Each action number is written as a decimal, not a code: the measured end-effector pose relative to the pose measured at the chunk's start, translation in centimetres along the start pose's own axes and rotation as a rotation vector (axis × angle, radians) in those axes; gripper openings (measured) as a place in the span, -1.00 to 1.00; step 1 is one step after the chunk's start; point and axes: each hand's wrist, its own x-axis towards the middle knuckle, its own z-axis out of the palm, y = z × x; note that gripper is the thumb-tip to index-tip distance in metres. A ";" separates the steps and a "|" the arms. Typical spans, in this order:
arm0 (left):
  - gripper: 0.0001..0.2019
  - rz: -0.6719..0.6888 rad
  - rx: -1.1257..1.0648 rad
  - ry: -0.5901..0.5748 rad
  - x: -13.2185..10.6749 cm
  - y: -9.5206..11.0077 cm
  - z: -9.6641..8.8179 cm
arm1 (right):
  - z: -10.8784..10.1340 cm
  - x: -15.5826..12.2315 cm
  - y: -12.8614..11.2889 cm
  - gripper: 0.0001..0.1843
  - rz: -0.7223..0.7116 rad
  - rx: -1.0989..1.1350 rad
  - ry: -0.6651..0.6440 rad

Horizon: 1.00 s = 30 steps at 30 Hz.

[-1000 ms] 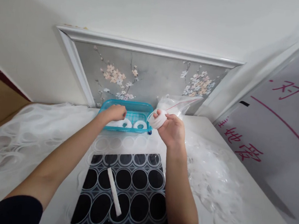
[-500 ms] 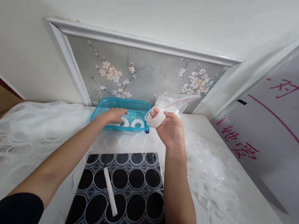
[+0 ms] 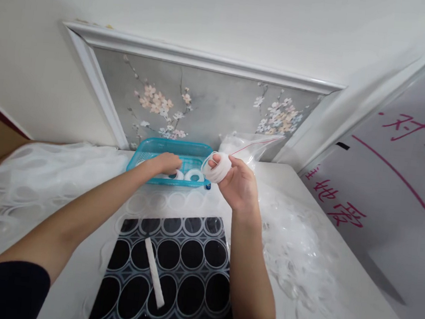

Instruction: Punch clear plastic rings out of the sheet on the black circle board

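A stack of thin white plastic rings (image 3: 222,170) is in my right hand (image 3: 243,185), with my fingers through and around it, just right of the basket. My left hand (image 3: 169,163) reaches over the near side of a blue plastic basket (image 3: 198,149). Its fingers are bent downward and pressed together; their tips and whatever they hold are hidden. Inside the basket, a bundle of white rings (image 3: 195,176) lies near the right end, and another bundle (image 3: 178,175) shows partly beneath my left hand.
A black sheet (image 3: 191,297) under clear film with round cut-outs lies in front, a white strip (image 3: 154,273) across it. Clear film sheets (image 3: 25,186) pile at left, plastic scraps (image 3: 296,258) at right. A zip bag (image 3: 247,145) stands behind my right hand.
My left hand has lowered slightly, and its fingers, stretched out before, now bend down into the basket. My right hand still holds the rings, a little further left in view.
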 end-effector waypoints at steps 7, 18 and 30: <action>-0.72 0.059 -0.196 0.213 -5.0 3.8 -4.3 | 1.1 -0.6 0.2 -0.77 -0.024 -0.056 -0.056; -0.64 0.132 -0.976 0.445 -12.2 11.3 -5.0 | 3.2 -2.4 3.5 -0.30 -0.231 -0.319 -0.165; -0.82 0.062 -1.567 0.141 -14.1 7.9 -5.0 | 1.8 -2.5 0.6 -0.67 0.016 -0.373 -0.344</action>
